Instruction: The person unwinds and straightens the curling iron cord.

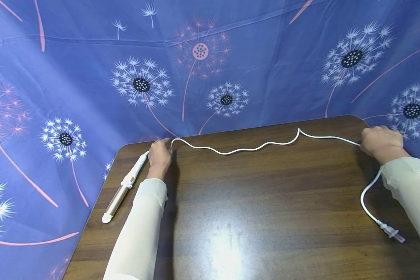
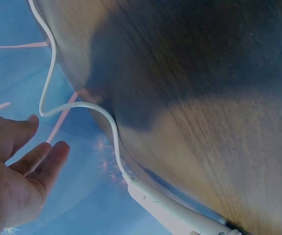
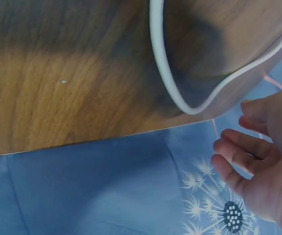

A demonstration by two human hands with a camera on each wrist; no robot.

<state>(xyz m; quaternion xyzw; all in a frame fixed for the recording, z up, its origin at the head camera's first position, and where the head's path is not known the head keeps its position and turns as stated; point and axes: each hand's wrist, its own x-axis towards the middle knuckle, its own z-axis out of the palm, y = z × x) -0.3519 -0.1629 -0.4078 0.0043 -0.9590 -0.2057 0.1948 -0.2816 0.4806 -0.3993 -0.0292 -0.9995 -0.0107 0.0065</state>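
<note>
A curling iron (image 1: 129, 179) with a white handle and a gold barrel lies slantwise at the table's left side. My left hand (image 1: 160, 157) is beside its cord end; in the left wrist view the hand's relaxed fingers (image 2: 58, 156) stand apart from the white cord (image 2: 114, 132). The cord (image 1: 227, 153) runs in waves along the far side of the table to my right hand (image 1: 383, 142). In the right wrist view that hand's loosely bent fingers (image 3: 234, 154) hold nothing, and the cord (image 3: 168, 81) bends close by. Its plug (image 1: 390, 230) lies near the right forearm.
The brown wooden table (image 1: 259, 206) has rounded far corners. Behind it and along its left side hangs a blue cloth (image 1: 273, 50) printed with dandelions. Light glares on the near middle of the tabletop.
</note>
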